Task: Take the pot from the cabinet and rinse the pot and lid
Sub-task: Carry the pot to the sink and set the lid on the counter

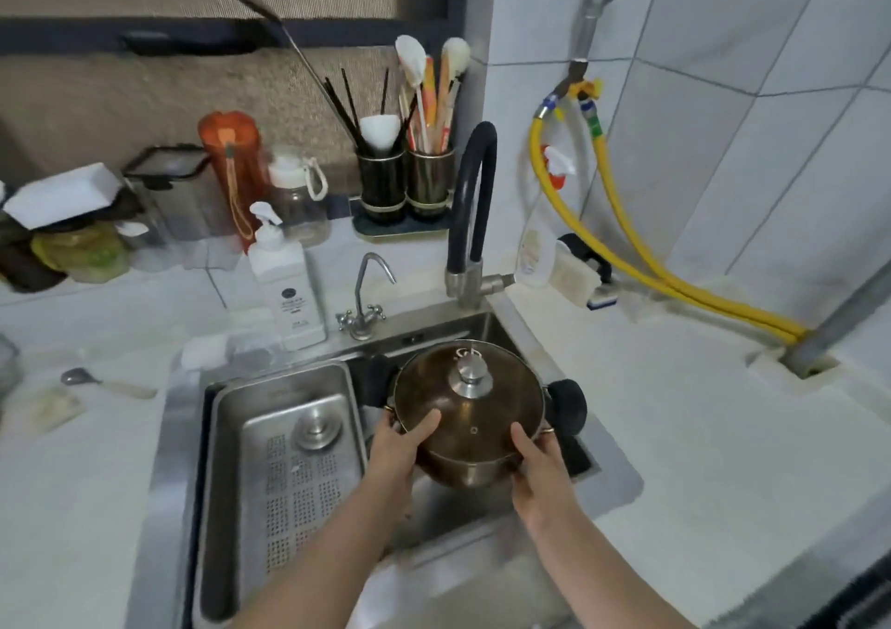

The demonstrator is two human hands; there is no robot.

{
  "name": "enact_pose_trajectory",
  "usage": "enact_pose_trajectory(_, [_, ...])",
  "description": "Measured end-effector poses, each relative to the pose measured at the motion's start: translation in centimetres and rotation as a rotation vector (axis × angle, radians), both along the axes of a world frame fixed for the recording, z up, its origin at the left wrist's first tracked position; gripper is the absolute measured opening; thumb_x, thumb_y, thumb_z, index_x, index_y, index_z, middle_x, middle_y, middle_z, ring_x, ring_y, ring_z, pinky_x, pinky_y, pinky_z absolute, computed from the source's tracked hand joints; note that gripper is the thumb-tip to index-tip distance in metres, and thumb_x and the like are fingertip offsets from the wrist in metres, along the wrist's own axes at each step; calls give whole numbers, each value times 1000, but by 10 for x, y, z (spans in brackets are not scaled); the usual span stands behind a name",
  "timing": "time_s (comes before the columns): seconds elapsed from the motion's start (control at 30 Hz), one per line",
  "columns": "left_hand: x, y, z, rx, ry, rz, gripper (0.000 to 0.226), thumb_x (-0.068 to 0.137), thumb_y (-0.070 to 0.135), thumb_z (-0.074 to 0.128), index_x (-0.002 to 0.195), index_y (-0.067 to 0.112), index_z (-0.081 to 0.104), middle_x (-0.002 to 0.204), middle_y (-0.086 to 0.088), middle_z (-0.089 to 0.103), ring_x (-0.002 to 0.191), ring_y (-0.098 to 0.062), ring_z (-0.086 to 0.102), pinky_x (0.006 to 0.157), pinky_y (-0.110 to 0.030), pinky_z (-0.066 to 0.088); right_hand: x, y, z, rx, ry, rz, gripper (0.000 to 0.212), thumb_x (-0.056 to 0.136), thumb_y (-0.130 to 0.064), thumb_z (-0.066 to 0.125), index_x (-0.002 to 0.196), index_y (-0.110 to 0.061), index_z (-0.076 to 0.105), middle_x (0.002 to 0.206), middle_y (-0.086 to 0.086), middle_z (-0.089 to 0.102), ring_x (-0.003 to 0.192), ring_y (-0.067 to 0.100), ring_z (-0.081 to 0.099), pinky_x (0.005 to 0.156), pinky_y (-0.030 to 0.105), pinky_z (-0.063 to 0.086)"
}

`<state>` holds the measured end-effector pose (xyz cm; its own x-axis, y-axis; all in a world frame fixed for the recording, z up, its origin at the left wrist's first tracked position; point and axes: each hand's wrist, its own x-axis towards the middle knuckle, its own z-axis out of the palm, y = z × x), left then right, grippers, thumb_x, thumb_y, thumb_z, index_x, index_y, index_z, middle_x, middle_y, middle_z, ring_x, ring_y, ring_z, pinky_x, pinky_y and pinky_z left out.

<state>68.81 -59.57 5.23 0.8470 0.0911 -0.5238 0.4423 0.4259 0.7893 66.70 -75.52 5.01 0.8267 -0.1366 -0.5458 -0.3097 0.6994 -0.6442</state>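
A round steel pot [470, 471] hangs over the right basin of the sink [487, 320], tilted a little toward me. Its brownish glass lid [487, 416] with a steel knob sits on it. My left hand [400, 445] grips the pot's left side, thumb resting on the lid. My right hand [537, 457] grips the right side, thumb on the lid's rim. The black-hosed faucet [470, 204] arches at the back of the sink, above and behind the pot; no water shows.
A perforated steel drain tray [226, 459] fills the left basin. A small tap [364, 291] and white pump bottle [289, 291] stand behind it. A black scrubber [569, 404] sits at the sink's right edge. Jars, utensil holders and yellow hoses [641, 271] line the back; a spoon [103, 382] lies on the left counter.
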Motion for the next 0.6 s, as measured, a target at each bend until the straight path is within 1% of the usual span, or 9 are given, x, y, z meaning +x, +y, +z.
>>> enact_pose_trajectory(0.03, [5, -1, -6, 4, 6, 17, 51, 78, 10, 72, 123, 17, 49, 118, -9, 63, 100, -28, 62, 89, -44, 52, 9, -3, -6, -12, 14, 22, 47, 86, -6, 61, 131, -17, 50, 128, 9, 60, 107, 23, 59, 71, 31, 50])
enact_pose_trajectory(0.1, [13, 0, -19, 23, 30, 39, 54, 77, 12, 74, 125, 17, 49, 118, -12, 65, 102, -31, 65, 92, -47, 52, 25, -4, -18, -49, 55, 66, 49, 86, -9, 62, 133, -17, 48, 129, 9, 58, 109, 25, 57, 73, 31, 50])
enact_pose_trajectory(0.17, [20, 2, -31, 38, 66, 55, 55, 76, 15, 76, 124, 16, 50, 116, -13, 67, 103, -31, 66, 94, -49, 51, 37, -4, -32, -71, 88, 101, 51, 86, -11, 62, 134, -16, 47, 130, 10, 57, 112, 28, 55, 80, 34, 50])
enact_pose_trajectory(0.23, [27, 4, -44, 41, 96, 75, 56, 73, 16, 78, 123, 16, 52, 114, -12, 68, 102, -29, 66, 89, -44, 54, 46, -2, -46, -90, 115, 117, 52, 86, -12, 63, 134, -16, 46, 131, 12, 56, 117, 31, 54, 93, 41, 48])
enact_pose_trajectory(0.3, [32, 4, -55, 28, 119, 91, 55, 72, 17, 79, 121, 16, 52, 112, -11, 69, 101, -28, 66, 79, -36, 54, 54, 0, -60, -120, 142, 122, 49, 85, -12, 63, 132, -15, 47, 131, 14, 56, 119, 34, 53, 101, 47, 44])
enact_pose_trajectory(0.37, [38, 4, -69, 6, 144, 106, 54, 74, 14, 78, 120, 17, 50, 110, -11, 69, 101, -27, 66, 78, -36, 54, 64, 3, -75, -144, 158, 94, 45, 86, -9, 62, 129, -12, 47, 131, 17, 56, 118, 36, 54, 102, 49, 44])
enact_pose_trajectory(0.43, [46, 3, -84, -7, 167, 105, 58, 73, 14, 78, 123, 16, 49, 114, -12, 67, 105, -28, 65, 93, -44, 52, 74, 5, -86, -155, 194, 61, 45, 88, -8, 60, 131, -12, 46, 131, 18, 56, 117, 37, 54, 99, 50, 45])
enact_pose_trajectory(0.5, [54, 1, -100, -19, 189, 105, 62, 70, 15, 80, 124, 13, 50, 116, -13, 67, 106, -29, 65, 101, -48, 48, 84, 6, -96, -149, 229, 55, 46, 90, -7, 57, 134, -13, 44, 132, 18, 55, 118, 38, 53, 97, 50, 46])
enact_pose_trajectory(0.6, [61, -1, -117, -49, 216, 111, 82, 52, 28, 89, 124, 15, 52, 116, -13, 69, 107, -30, 65, 101, -50, 47, 93, 5, -107, -130, 254, 44, 46, 91, -3, 54, 135, -13, 43, 132, 20, 54, 113, 37, 54, 87, 45, 49])
